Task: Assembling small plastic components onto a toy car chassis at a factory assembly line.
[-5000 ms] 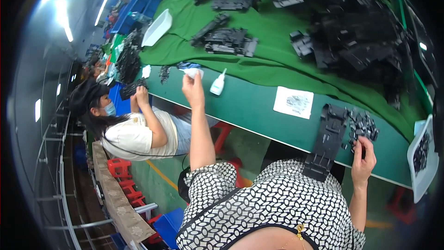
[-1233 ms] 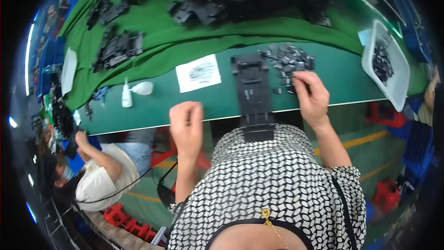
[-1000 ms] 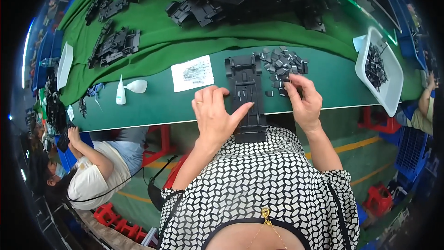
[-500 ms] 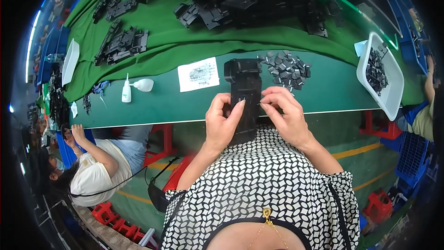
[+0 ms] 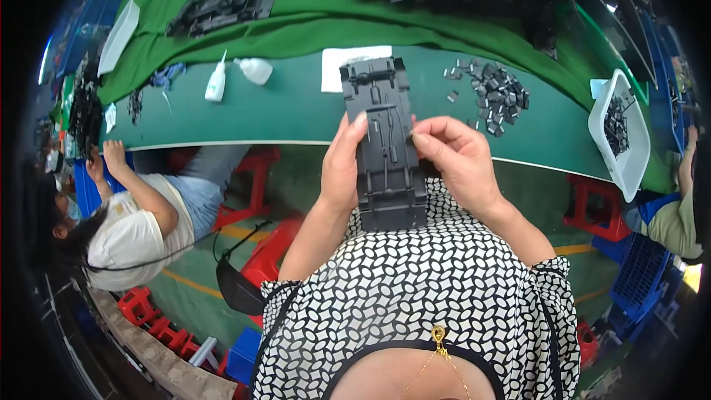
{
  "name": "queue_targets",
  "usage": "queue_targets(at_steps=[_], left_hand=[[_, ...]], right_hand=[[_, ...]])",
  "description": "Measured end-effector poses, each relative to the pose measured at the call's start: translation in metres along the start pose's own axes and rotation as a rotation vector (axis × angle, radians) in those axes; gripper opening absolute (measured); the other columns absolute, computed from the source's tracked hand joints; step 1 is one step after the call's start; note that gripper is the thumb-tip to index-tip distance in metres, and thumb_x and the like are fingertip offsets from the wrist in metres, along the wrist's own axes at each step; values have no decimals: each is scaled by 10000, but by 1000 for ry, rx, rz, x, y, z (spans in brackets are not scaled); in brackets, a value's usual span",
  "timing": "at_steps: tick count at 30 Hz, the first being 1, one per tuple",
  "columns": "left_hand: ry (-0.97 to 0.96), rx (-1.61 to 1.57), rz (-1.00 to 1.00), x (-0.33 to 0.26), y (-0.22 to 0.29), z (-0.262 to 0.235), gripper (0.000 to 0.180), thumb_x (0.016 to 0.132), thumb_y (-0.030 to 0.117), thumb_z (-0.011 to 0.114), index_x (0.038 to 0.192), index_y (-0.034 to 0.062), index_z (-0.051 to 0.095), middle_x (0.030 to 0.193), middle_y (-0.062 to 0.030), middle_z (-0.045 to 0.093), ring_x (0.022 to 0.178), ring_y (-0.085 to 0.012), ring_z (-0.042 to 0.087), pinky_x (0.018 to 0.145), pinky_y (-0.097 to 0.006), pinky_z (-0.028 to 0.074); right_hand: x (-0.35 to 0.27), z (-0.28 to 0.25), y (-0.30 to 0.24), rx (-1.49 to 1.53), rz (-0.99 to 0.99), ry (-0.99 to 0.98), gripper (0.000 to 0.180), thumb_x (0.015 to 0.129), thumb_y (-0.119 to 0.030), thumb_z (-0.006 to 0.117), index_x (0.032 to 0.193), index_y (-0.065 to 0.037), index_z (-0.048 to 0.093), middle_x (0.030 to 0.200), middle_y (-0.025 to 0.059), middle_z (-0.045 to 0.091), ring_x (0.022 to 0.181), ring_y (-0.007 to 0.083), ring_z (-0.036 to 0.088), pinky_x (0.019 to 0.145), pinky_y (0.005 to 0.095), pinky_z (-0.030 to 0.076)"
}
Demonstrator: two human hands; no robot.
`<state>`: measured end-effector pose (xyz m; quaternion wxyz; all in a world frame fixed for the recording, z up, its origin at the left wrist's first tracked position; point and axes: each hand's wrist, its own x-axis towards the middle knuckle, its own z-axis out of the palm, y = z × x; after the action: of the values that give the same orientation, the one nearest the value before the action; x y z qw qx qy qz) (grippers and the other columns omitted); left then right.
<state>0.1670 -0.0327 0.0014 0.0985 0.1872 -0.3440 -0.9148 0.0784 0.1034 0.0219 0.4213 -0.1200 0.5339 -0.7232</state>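
Note:
A long black plastic chassis (image 5: 384, 150), like the underside of a toy car, is held over the table's near edge. Its ribbed, detailed face is towards me, and its lower end comes close to my patterned top. My left hand (image 5: 341, 170) grips it along the left side, thumb on the face and fingers behind. At the chassis's right edge, my right hand (image 5: 461, 161) has thumb and forefinger pinched together; whatever is between the tips is too small to make out. Just beyond that hand lies a pile of small black plastic pieces (image 5: 501, 94).
A printed sheet (image 5: 333, 70) lies partly behind the chassis. Two white squeeze bottles (image 5: 215, 81) are to the left. A white tray (image 5: 628, 170) of black pieces stands right. More black chassis parts (image 5: 229, 6) rest on green cloth (image 5: 311, 35). A person (image 5: 141, 215) works at left.
The chassis has turned so its detailed face shows plainly and flat to me. My right fingertips have come up to its right edge. The whole view has shifted, with the table now higher.

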Motion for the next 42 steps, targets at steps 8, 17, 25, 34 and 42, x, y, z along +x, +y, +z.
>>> queue_targets(at_steps=[8, 17, 25, 34, 42], left_hand=[[-166, -403, -81, -30, 5, -2, 780, 891, 619, 157, 1309, -17, 325, 1328, -156, 398, 1086, -266, 529, 895, -408, 473], [-371, -512, -19, -45, -1, -21, 922, 826, 713, 184, 1348, -45, 243, 1234, -148, 486, 1093, -259, 517, 893, -513, 447], [-100, -346, 217, -31, 2, -35, 888, 820, 722, 175, 1313, -5, 308, 1260, -196, 435, 1050, -313, 538, 811, -450, 507], [16, -281, 259, -9, 5, -45, 882, 830, 710, 144, 1234, -38, 378, 1199, -183, 473, 954, -270, 580, 802, -441, 508], [-4, -319, 256, -5, 3, -47, 909, 815, 728, 146, 1222, -50, 382, 1186, -182, 478, 965, -282, 581, 815, -462, 502]], right_hand=[[-8, 21, 7, -181, -33, 10, 150, 872, -137, 591, 956, -13, 607, 804, -15, 604, 668, 23, 533, 576, 158, 440], [-4, 30, 6, 191, 133, 5, 159, 887, -106, 551, 986, 16, 574, 909, 86, 625, 769, 111, 593, 707, 222, 502], [18, 22, 7, 237, 220, 32, 142, 892, -117, 548, 977, -3, 543, 814, 59, 599, 688, 106, 563, 635, 223, 482], [41, 7, 5, -69, 97, 17, 176, 884, -105, 558, 1007, 20, 569, 846, 85, 618, 716, 115, 597, 631, 229, 491], [53, 3, -3, 80, 199, -59, 156, 880, -71, 543, 1005, 16, 578, 813, 120, 635, 662, 169, 629, 586, 256, 528]])
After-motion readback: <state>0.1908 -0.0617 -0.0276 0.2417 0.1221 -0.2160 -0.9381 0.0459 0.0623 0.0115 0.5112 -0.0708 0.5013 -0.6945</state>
